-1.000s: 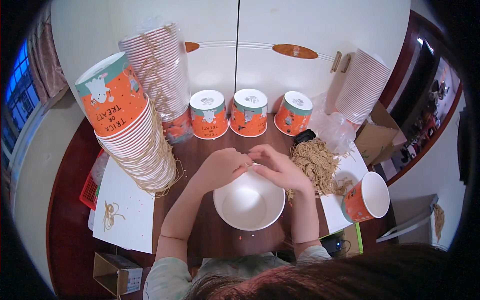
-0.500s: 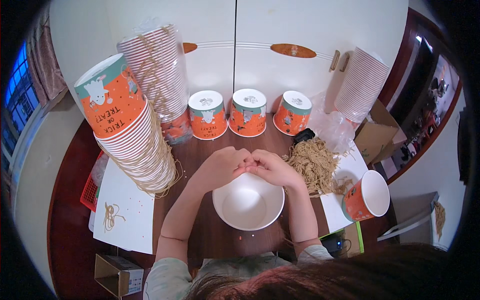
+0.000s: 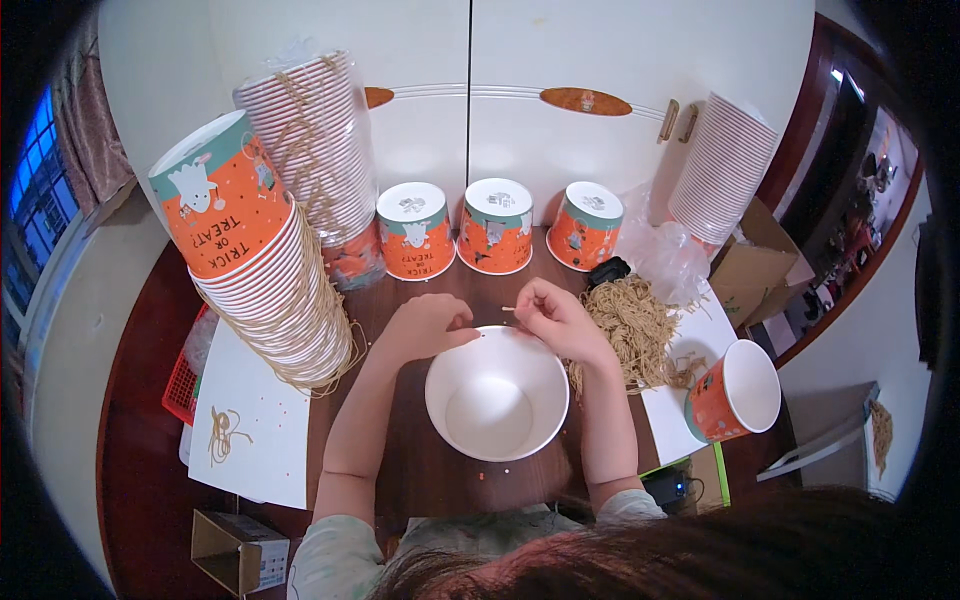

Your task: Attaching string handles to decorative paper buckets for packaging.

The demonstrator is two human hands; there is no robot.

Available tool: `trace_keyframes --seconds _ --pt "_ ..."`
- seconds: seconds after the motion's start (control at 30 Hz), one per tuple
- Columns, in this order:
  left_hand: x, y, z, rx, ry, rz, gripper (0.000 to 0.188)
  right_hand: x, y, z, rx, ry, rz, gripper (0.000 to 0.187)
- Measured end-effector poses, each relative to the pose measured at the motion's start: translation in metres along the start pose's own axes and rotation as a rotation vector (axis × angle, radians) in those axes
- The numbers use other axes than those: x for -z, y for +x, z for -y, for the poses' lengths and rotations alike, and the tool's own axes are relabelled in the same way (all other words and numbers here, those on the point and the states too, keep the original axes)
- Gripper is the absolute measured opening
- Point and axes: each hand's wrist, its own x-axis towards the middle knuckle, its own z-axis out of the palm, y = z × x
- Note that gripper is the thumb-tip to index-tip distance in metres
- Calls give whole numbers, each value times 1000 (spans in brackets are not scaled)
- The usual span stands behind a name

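A white paper bucket [image 3: 487, 435] stands mouth up on the table before me, its white inside showing. My left hand [image 3: 428, 325] is at the bucket's far left rim, the thumb stretched toward the rim and apart from the loosely curled fingers. Nothing shows in it. Across the rim, at its far right, my right hand [image 3: 550, 318] is closed in a pinch. A short tan cord end [image 3: 508, 309] sticks out from its fingertips. Beside my right forearm lies a heap of tan cord [image 3: 628, 325]. The bucket's outer wall is mostly hidden.
Three orange and green buckets [image 3: 497, 240] stand upside down at the back. Nested buckets [image 3: 265, 280] draped with cord rise at the left, with a bagged stack [image 3: 315, 150] behind. Another stack [image 3: 725, 165] stands back right. One bucket [image 3: 735, 392] leans at the right edge.
My two hands, together over the bucket's far rim before, have moved apart to either side. A short cord end now shows at my right fingertips. The bucket stays in place.
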Motion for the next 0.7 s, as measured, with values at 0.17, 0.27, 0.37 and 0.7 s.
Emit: trace_keyframes --seconds 0.17,0.27,0.37,0.7 --pt "-2 2 -1 -6 -166 25 17 -1 -9 27 -24 -201 -180 8" --pt "5 5 -17 7 -148 -177 13 -9 -18 42 43 -256 -238 10" --pt "-5 6 -24 -47 -144 -304 11 -17 -13 44 104 -523 -224 11" --pt "-20 9 -33 -2 -149 -356 12 -20 -3 20 96 -774 -331 12"
